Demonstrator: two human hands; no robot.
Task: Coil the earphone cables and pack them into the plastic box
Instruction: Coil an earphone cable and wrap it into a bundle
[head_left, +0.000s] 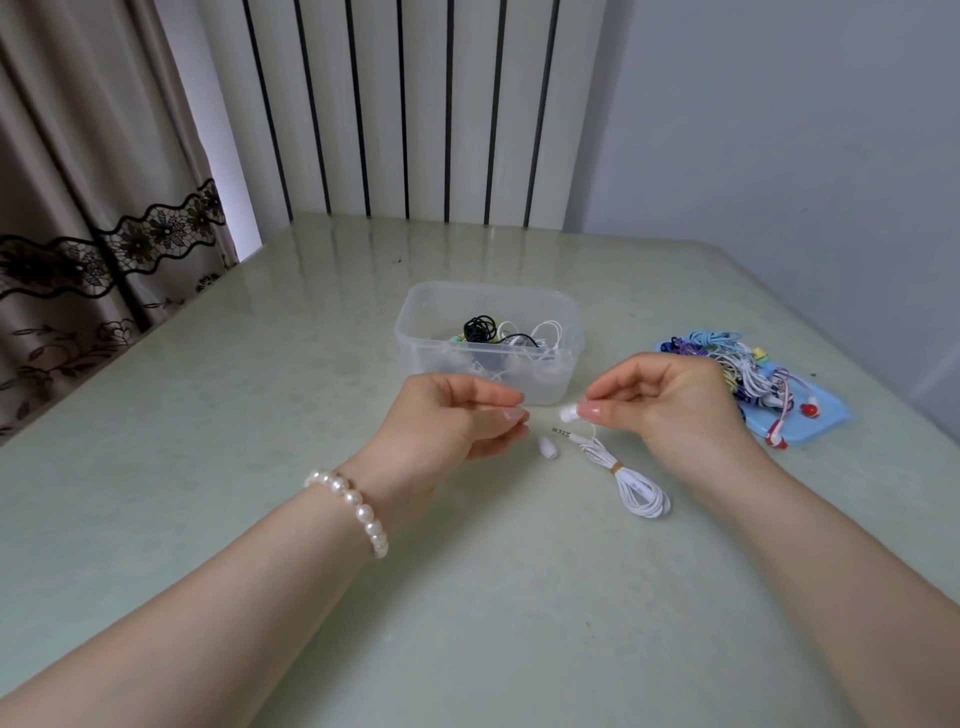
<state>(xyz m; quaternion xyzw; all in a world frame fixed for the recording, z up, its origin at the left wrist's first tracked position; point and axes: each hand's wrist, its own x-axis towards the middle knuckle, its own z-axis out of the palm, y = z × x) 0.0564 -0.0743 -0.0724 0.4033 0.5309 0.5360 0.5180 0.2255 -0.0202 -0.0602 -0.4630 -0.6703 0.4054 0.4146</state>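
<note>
**Earbud pinched in front of the box**

Right hand (670, 400) pinches a white earbud (569, 414) between thumb and fingertips, its other fingers curled in. Left hand (457, 421) has thumb and forefinger pressed together at the tips — whether a thin wire runs between them cannot be told. Both hands hover just in front of the clear box (485, 312), above the bench (260, 405).

From the pinched earbud the white cable (641, 493) drops to the bench in front of the box, bundled in a tight hank bound by a gold tie (616, 467). Its plug (563, 433) and second earbud (547, 447) lie between the hands.

Inside the box sit coiled earphones (480, 328) — black and white. Right of the box, a blue lid (821, 421) carries a heap of coloured earphones (748, 371). A pearl bracelet (353, 506) circles the left wrist.
</note>
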